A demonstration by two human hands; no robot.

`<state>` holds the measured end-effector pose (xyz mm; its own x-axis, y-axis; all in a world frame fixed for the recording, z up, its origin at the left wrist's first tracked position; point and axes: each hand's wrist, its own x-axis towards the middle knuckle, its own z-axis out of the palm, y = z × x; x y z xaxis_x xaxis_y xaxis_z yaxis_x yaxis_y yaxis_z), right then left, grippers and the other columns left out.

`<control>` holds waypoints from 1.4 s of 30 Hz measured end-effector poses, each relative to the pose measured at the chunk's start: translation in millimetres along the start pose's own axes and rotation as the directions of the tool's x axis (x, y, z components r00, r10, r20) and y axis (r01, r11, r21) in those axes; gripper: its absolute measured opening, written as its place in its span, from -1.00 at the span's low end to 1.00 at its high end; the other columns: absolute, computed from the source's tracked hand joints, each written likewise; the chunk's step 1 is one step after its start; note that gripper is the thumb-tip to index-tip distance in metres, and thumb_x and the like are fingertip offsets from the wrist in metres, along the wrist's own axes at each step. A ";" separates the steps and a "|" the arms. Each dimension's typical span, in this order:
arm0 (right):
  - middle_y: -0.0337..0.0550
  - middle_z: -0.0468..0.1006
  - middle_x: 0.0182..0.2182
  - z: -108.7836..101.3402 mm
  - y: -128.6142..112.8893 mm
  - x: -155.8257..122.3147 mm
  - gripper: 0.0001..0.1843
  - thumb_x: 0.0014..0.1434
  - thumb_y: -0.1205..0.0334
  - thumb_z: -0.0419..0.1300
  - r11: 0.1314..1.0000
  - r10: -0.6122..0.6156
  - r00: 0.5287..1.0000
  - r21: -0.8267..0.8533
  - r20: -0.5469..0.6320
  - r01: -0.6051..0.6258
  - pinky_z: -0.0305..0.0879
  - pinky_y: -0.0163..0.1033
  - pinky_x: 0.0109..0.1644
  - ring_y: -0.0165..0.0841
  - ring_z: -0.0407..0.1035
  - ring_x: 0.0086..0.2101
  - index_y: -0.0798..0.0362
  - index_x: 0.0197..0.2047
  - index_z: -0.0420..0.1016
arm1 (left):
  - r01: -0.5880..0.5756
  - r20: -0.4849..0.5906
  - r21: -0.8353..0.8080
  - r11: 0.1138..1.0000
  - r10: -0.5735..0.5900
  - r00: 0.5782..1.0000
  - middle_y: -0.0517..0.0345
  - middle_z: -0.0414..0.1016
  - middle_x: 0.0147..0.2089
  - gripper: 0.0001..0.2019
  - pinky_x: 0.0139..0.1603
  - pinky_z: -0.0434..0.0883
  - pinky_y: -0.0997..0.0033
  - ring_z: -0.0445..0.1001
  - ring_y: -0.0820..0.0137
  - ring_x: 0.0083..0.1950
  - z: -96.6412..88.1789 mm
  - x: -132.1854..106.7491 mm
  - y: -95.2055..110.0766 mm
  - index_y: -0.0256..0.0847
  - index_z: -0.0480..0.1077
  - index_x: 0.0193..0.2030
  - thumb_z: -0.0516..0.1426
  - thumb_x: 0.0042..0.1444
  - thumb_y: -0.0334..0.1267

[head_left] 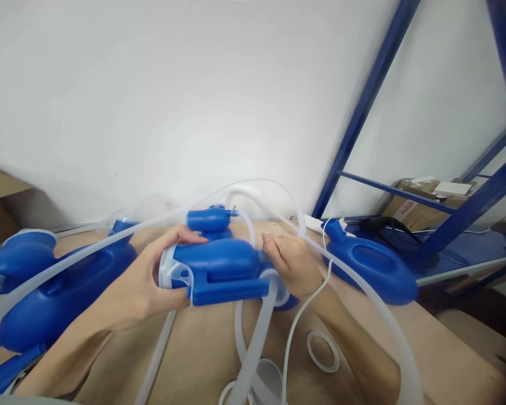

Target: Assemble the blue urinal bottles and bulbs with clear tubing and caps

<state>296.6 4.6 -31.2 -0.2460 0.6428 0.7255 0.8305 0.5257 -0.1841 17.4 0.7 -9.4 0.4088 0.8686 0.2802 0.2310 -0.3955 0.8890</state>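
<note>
In front of me, a blue plastic bottle (231,260) with a long side handle lies sideways in the air above the table. My left hand (152,275) is closed around its wide end, which has a clear-white rim, thumb below and fingers over the top. At the narrow end, my right hand (295,261) is closed in a fist around the blue neck; its fingers hide most of what is inside. A translucent white hose (257,343) runs down from a white ring just under that hand. Behind the bottle stands a smaller blue piece (209,219) with a hose on its nozzle.
More blue bottles lie at the left (80,275) and right (373,270). Long hoses (371,284) and a thin white cable (295,326) loop over the wooden table (202,354). A white ring (322,351) lies near my right forearm. A blue metal frame (365,112) stands at the right.
</note>
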 end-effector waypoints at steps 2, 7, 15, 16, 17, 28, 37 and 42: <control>-0.25 0.30 -0.67 0.3 -0.6 -0.4 -0.43 0.54 0.15 -0.13 1.000 0.008 1.000 0.002 -0.007 -0.008 0.04 -0.17 -0.40 -0.39 0.20 -0.59 -0.04 -0.57 0.11 | -0.043 -0.016 0.104 0.994 0.044 0.999 0.03 0.56 0.18 -0.50 -0.15 0.55 0.33 0.59 0.01 0.11 -0.2 -4.1 1.7 -0.06 0.42 0.05 0.41 -0.04 -0.17; -0.28 0.27 -0.66 -2.5 -1.6 0.4 -0.48 0.52 0.19 -0.09 0.999 -0.006 1.000 0.032 -0.031 0.007 0.04 -0.18 -0.42 -0.40 0.18 -0.60 -0.05 -0.55 0.05 | -0.213 -0.050 0.232 0.949 0.230 0.972 0.12 0.54 0.14 -0.50 0.22 0.48 0.13 0.50 0.04 0.24 4.1 -9.9 -6.4 0.05 0.43 0.10 0.37 -0.01 -0.28; -0.25 0.33 -0.64 -5.0 0.2 0.6 -0.49 0.52 0.20 -0.11 0.999 -0.023 0.999 0.043 0.023 0.022 0.06 -0.20 -0.40 -0.39 0.24 -0.58 -0.04 -0.54 0.11 | -0.436 0.117 0.231 0.870 0.420 0.900 0.15 0.53 0.28 -0.37 0.42 0.38 -0.05 0.42 -0.01 0.38 -1.3 -6.5 -17.7 0.23 0.38 0.26 0.40 0.07 -0.32; -0.25 0.32 -0.65 -5.2 -0.1 0.5 -0.48 0.52 0.20 -0.12 0.999 -0.019 0.999 0.046 0.029 0.018 0.06 -0.20 -0.40 -0.39 0.22 -0.59 -0.04 -0.55 0.10 | -0.452 0.123 0.236 0.860 0.435 0.892 0.13 0.53 0.28 -0.37 0.41 0.38 -0.06 0.43 -0.02 0.38 -2.2 -5.4 -17.7 0.23 0.38 0.26 0.40 0.08 -0.32; -0.26 0.31 -0.65 -5.6 -0.4 0.6 -0.48 0.52 0.19 -0.12 0.999 -0.011 0.999 0.049 0.036 0.010 0.05 -0.20 -0.40 -0.39 0.21 -0.59 -0.05 -0.55 0.09 | -0.469 0.124 0.238 0.851 0.452 0.883 0.12 0.54 0.27 -0.38 0.41 0.39 -0.07 0.44 -0.02 0.38 -2.9 -4.2 -17.9 0.21 0.38 0.25 0.39 0.09 -0.32; -0.20 0.47 -0.62 -10.1 0.4 3.6 -0.46 0.52 0.19 -0.12 0.978 0.091 0.981 0.170 0.171 -0.120 0.12 -0.19 -0.37 -0.35 0.34 -0.56 -0.04 -0.56 0.17 | -0.604 0.250 0.468 0.645 0.559 0.790 -0.06 0.45 0.33 -0.49 0.29 0.50 -0.02 0.47 0.06 0.34 4.5 -3.9 -15.1 0.02 0.36 0.26 0.21 0.21 -0.49; -0.24 0.40 -0.66 -6.4 -4.1 3.1 -0.43 0.53 0.20 -0.12 0.985 0.060 0.978 0.145 0.198 -0.090 0.13 -0.19 -0.35 -0.37 0.25 -0.58 -0.04 -0.59 0.15 | -0.477 0.030 0.320 0.818 0.495 0.869 0.02 0.55 0.21 -0.49 0.22 0.52 -0.08 0.55 -0.01 0.22 19.4 -11.2 -13.1 0.04 0.34 0.15 0.35 0.05 -0.24; -0.24 0.39 -0.68 -3.1 -1.2 2.8 -0.39 0.54 0.20 -0.14 0.992 0.028 0.984 0.115 0.175 -0.049 0.07 -0.18 -0.40 -0.36 0.23 -0.60 -0.05 -0.61 0.17 | -0.114 -0.109 0.145 0.983 0.130 0.986 0.04 0.61 0.07 -0.57 -0.05 0.60 0.08 0.58 -0.09 0.14 32.1 -12.7 1.4 -0.01 0.40 -0.03 0.38 -0.05 -0.22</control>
<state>296.5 4.1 -26.9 -0.3060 0.7450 0.5928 0.7785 0.5541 -0.2946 40.9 -20.5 -23.3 0.3366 0.8371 0.4312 0.3089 -0.5307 0.7893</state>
